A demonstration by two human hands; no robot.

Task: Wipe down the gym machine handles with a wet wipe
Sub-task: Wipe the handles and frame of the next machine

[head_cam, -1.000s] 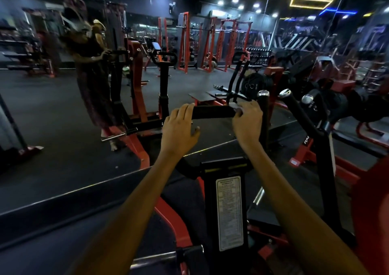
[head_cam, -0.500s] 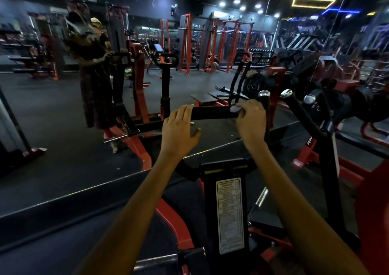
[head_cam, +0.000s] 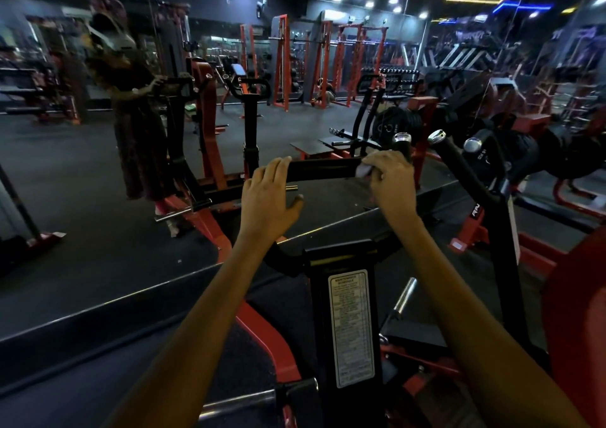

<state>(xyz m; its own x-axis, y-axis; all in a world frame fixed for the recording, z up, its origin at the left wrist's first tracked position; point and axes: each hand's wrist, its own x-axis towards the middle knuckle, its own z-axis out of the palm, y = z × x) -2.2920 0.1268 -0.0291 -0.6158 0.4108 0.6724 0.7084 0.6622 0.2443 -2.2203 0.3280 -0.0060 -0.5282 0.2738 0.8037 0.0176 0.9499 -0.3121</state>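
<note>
1. Head view, handle: the black handle (head_cam: 323,168) is running level across mid-frame, above the machine's black post (head_cam: 347,313) w/ its white maintenance label (head_cam: 351,327). It's the task's thing, and both hands are sitting on it, one at each end.

2. Head view, left hand (head_cam: 267,198): it's hooking over the handle's left end, fingers curling over the top, thumb sticking out below and to the right. Looks like it's steadying the bar rather than wiping; no wipe showing under it.

3. Head view, right hand (head_cam: 392,181): it's closing round the handle's right end w/ the wet wipe (head_cam: 363,169) bunched under the fingers; only a pale corner is peeking out on the inner side, touching the bar.

4. Head view, surroundings: a chrome-capped upright (head_cam: 402,144) is standing just behind the right hand, more chrome-tipped black bars (head_cam: 459,162) off to the right. Mirror ahead is reflecting a person (head_cam: 131,113) at the same machine.

5. Step in hand, as I'm reading it: wiping this handle, wipe at the right end, bare black stretch betw. the hands prob. not finished.

6. Next move is calling for: sliding the wipe hand left along the bar w/ steady squeeze, twisting to reach the underside, then lifting the left hand so its spot is getting covered too. Other handles are still waiting.
</note>
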